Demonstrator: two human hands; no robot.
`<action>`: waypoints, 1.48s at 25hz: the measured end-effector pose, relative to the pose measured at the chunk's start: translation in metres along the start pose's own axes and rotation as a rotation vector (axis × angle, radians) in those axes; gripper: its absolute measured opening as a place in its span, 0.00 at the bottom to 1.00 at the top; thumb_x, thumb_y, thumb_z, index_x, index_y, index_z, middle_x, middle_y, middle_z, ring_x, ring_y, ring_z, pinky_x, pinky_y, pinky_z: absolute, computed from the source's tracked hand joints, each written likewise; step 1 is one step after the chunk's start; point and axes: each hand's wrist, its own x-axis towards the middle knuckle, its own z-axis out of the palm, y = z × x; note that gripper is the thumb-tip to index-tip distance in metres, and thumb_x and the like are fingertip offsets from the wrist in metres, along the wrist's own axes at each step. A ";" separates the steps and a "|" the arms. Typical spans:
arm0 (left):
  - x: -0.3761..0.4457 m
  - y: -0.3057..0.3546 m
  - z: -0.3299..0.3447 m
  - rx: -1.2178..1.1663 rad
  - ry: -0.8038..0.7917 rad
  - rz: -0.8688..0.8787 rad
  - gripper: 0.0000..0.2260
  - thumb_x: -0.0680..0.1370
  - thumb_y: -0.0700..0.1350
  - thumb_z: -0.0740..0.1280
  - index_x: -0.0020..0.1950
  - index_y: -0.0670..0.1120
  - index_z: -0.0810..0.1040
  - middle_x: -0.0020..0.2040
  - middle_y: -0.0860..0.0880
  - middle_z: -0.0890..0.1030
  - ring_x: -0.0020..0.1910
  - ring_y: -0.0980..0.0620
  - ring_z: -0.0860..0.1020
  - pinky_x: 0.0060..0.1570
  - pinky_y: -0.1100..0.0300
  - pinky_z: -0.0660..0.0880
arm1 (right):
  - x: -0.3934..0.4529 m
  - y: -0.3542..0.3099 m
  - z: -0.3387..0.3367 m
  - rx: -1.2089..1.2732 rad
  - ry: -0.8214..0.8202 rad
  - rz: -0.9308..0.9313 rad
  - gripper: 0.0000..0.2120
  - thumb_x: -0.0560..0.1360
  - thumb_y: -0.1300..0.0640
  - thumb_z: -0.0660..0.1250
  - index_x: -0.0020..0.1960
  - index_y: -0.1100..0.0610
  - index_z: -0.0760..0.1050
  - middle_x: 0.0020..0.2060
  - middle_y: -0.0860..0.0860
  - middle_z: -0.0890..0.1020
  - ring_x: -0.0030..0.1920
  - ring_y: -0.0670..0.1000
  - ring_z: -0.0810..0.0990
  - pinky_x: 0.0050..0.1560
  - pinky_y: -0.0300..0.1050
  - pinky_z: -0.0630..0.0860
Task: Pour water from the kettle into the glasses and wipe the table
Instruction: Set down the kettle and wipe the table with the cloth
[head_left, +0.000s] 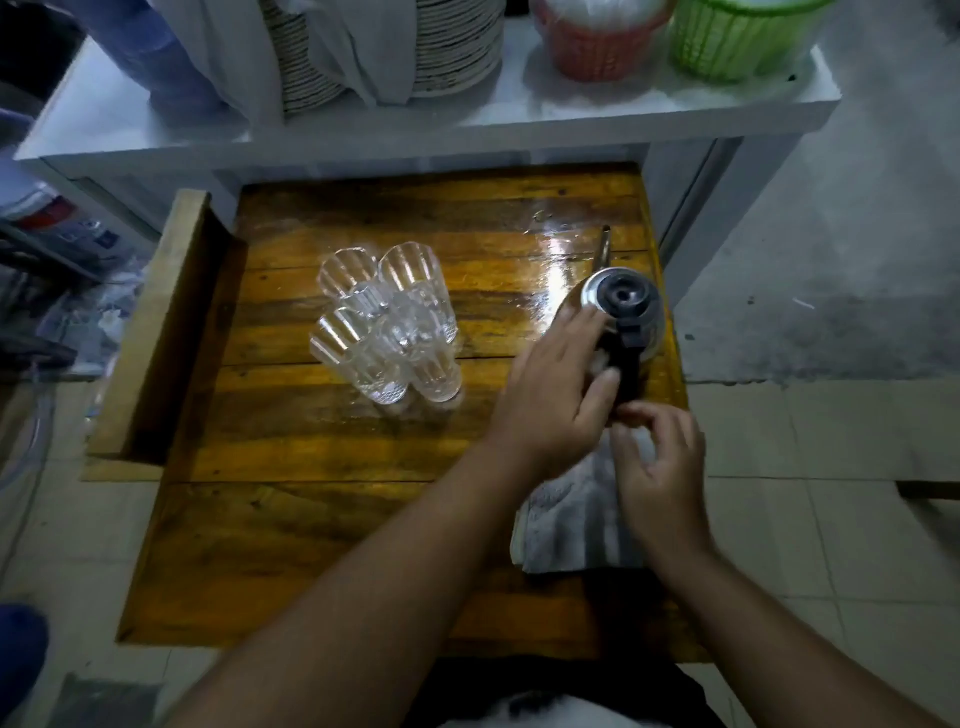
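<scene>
A steel kettle (631, 296) with a black lid stands at the table's right side, its thin spout pointing away from me. My left hand (556, 384) lies against the kettle's left side, with the thumb by the black handle. My right hand (660, 457) is curled just below, its fingertips pinching the handle's lower end. Several clear ribbed glasses (384, 322) stand bunched together at the table's middle, left of the kettle and apart from both hands. A grey folded cloth (566, 525) lies on the table under my right wrist. I cannot tell whether the glasses hold water.
The wooden table (311, 519) has a wet, shiny patch (550, 260) near the spout. Behind it a white shelf (519, 130) carries stacked plates (447, 47), a red basket (597, 41) and a green basket (727, 41). A wooden bench (150, 332) stands along the left.
</scene>
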 end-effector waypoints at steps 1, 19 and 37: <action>-0.028 -0.013 0.003 -0.035 0.002 -0.072 0.27 0.81 0.53 0.57 0.80 0.50 0.58 0.80 0.51 0.61 0.79 0.54 0.53 0.74 0.50 0.51 | -0.013 0.006 0.003 -0.139 -0.093 -0.086 0.11 0.77 0.51 0.63 0.57 0.51 0.76 0.56 0.52 0.76 0.58 0.52 0.73 0.57 0.50 0.73; -0.170 -0.217 -0.041 0.277 -0.060 -0.561 0.42 0.75 0.65 0.60 0.82 0.47 0.48 0.82 0.48 0.44 0.80 0.49 0.41 0.76 0.50 0.43 | -0.056 -0.032 0.194 -0.761 -0.343 -0.242 0.30 0.76 0.43 0.58 0.77 0.49 0.62 0.77 0.53 0.67 0.77 0.56 0.61 0.74 0.60 0.53; -0.190 -0.284 -0.110 0.050 -0.299 -0.453 0.29 0.80 0.52 0.46 0.81 0.53 0.42 0.81 0.54 0.37 0.76 0.59 0.33 0.73 0.56 0.34 | -0.094 -0.082 0.284 -0.830 -0.355 -0.350 0.31 0.74 0.37 0.58 0.75 0.46 0.67 0.76 0.53 0.69 0.77 0.59 0.62 0.75 0.66 0.49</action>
